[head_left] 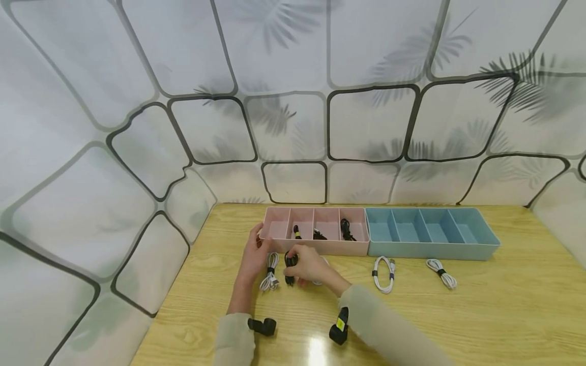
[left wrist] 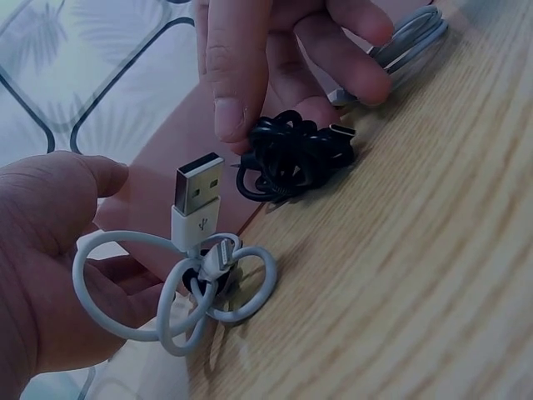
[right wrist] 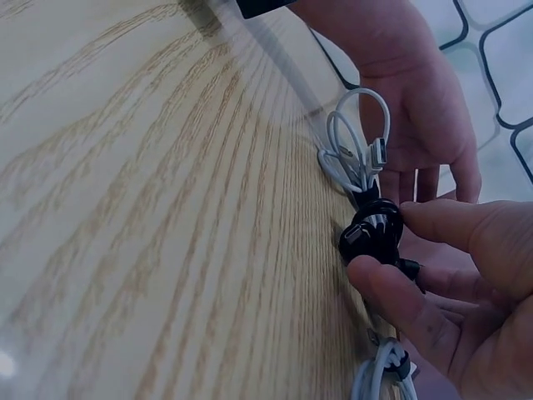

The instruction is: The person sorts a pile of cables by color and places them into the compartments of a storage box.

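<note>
My right hand (head_left: 309,264) pinches a bundled black cable (right wrist: 372,233) between thumb and forefinger, low over the table in front of the pink divided box (head_left: 327,247). In the left wrist view, that black cable (left wrist: 296,154) shows a small metal plug. At the pink box's left front corner, my left hand (head_left: 255,254) rests with loosely bent fingers against it. A bundled white cable (head_left: 270,272) with a USB plug lies beside the left hand. Another white cable (left wrist: 416,37) is partly hidden behind the right hand in the head view.
Black cables (head_left: 346,230) lie in the pink box's three right compartments. A blue divided box (head_left: 432,250) adjoins it on the right. Two more white cables, one looped (head_left: 383,274) and one bundled (head_left: 441,274), lie in front. Patterned walls (head_left: 293,183) border the table.
</note>
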Available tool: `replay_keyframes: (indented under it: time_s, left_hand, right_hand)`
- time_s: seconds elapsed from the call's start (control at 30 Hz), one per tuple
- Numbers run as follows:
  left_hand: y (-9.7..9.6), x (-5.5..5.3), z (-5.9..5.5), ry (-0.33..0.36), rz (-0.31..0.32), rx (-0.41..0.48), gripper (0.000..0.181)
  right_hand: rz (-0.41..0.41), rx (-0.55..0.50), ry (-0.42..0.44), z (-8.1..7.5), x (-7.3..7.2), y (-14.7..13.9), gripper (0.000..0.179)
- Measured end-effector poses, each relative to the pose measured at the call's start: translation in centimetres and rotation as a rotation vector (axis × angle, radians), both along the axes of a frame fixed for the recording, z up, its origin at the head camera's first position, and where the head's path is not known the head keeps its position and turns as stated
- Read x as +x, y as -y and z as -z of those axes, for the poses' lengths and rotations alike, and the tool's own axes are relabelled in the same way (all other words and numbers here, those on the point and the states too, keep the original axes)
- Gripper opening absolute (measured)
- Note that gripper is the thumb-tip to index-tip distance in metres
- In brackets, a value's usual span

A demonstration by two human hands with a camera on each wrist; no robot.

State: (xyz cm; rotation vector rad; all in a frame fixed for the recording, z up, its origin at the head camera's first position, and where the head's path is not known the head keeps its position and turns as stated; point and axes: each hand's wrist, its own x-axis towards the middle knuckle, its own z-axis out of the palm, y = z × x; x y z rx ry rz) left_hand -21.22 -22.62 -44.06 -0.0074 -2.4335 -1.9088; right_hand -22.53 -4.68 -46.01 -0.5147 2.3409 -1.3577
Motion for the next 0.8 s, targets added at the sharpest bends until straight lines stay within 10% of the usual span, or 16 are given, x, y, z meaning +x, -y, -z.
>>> replay_keyframes:
  time_s: [0.17, 0.47, 0.8]
  left_hand:
    - [0.0, 0.0, 0.0, 0.015, -0.007, 0.001, 0.055]
    - [0.7, -1.7, 3.2, -0.003, -0.028, -0.001, 0.056]
    - [0.7, -1.9, 3.5, -0.017, -0.038, -0.002, 0.055]
  right_hand:
    - [0.024, 0.011, 0.011, 0.1, 0.1, 0.1, 0.041]
    - [0.066, -0.001, 0.037, 0.6, -0.2, 0.3, 0.033]
    - [0.108, 0.042, 0.051, 0.1, 0.1, 0.8, 0.047]
